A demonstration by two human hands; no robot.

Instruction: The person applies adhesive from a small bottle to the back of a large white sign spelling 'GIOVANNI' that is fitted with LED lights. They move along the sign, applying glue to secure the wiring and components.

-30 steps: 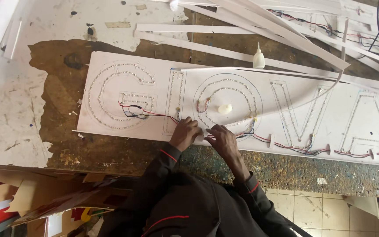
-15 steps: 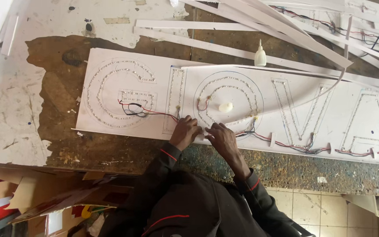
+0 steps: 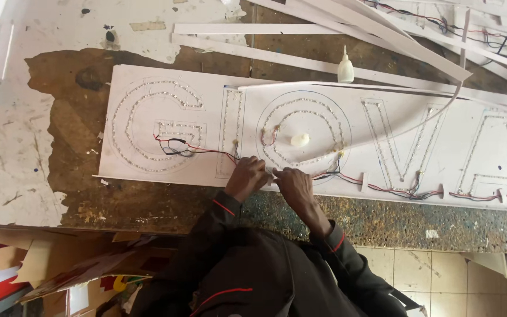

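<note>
The person's left hand (image 3: 246,178) and right hand (image 3: 293,183) meet at the near edge of a long white sign board (image 3: 148,76) that lies flat on a worn workbench (image 3: 60,176). Both hands are closed, fingertips pinching something small and pale between them; what it is cannot be told. Red and black wires (image 3: 186,148) run across the board's outlined letters toward the left hand. A small white glue bottle (image 3: 345,66) stands upright beyond the board, among white plastic strips (image 3: 277,57).

sign board (image 3: 148,88): flat on the desk (image 3: 42,147);
glue bottle (image 3: 345,66): behind the board;
strips (image 3: 300,58): behind the bottle;
hands: left hand (image 3: 246,177) just beside right hand (image 3: 293,183), at the board's near edge
</note>
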